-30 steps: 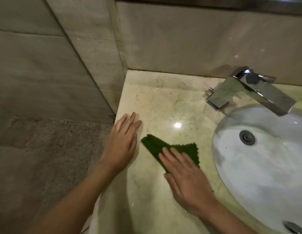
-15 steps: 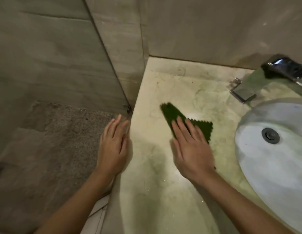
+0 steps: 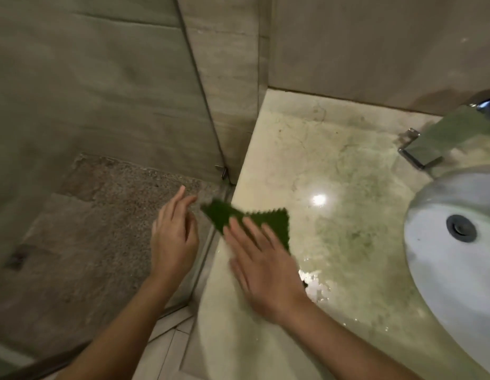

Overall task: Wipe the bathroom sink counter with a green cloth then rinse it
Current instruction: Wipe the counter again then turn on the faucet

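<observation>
A dark green cloth (image 3: 249, 219) with a zigzag edge lies on the beige marble counter (image 3: 334, 165), its left corner hanging past the counter's left edge. My right hand (image 3: 261, 266) lies flat on the cloth with fingers spread, pressing it down; motion blurs it. My left hand (image 3: 174, 237) hovers beside the counter's left edge, fingers apart, holding nothing. The white oval sink (image 3: 441, 242) with its metal drain (image 3: 461, 227) sits at the right.
A chrome faucet (image 3: 435, 141) stands behind the sink. Water droplets glisten on the counter near my right wrist. A glass partition (image 3: 200, 86) meets the counter's left edge, with a brownish bath mat (image 3: 101, 215) on the floor beyond. Tiled walls close the back.
My right hand has slid the cloth left to the counter's edge. My left hand has come off the counter and hangs beside it. The view has shifted left.
</observation>
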Demonstrator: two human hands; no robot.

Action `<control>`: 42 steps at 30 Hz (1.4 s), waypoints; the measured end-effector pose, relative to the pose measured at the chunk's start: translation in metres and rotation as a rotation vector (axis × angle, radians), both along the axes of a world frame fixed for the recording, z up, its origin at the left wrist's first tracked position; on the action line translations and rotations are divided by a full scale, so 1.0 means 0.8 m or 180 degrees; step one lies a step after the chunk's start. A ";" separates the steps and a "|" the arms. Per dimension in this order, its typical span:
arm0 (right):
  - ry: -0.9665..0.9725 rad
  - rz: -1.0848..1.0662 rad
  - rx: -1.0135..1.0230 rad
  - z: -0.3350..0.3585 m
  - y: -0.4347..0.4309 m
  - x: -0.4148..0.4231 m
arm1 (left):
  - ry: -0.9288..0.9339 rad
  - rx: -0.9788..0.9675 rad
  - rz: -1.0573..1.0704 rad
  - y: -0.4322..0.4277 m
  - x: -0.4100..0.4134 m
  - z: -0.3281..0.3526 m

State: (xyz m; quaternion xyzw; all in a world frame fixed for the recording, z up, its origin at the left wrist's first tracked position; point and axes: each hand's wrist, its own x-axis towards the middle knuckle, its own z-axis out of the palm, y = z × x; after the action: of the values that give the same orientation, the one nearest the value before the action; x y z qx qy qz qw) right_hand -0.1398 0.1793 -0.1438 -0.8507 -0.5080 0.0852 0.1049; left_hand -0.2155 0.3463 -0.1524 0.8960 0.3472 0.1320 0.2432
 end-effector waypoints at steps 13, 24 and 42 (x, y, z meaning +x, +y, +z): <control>0.0046 0.0388 -0.0055 0.001 -0.056 -0.003 | -0.0225 -0.0051 -0.0122 -0.013 -0.006 0.006; 0.0020 0.0235 -0.0089 0.001 -0.116 0.027 | -0.0148 0.0052 -0.0542 -0.061 0.055 0.015; -0.0112 -0.1078 0.0086 0.003 -0.135 0.142 | 0.0405 0.0441 -0.1252 -0.101 0.051 0.005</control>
State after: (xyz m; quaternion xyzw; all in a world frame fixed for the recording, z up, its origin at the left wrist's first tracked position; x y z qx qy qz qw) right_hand -0.0261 0.0712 -0.1412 -0.9240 -0.3603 0.0446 0.1203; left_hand -0.1745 0.2657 -0.1484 0.9676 0.1705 0.0488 0.1797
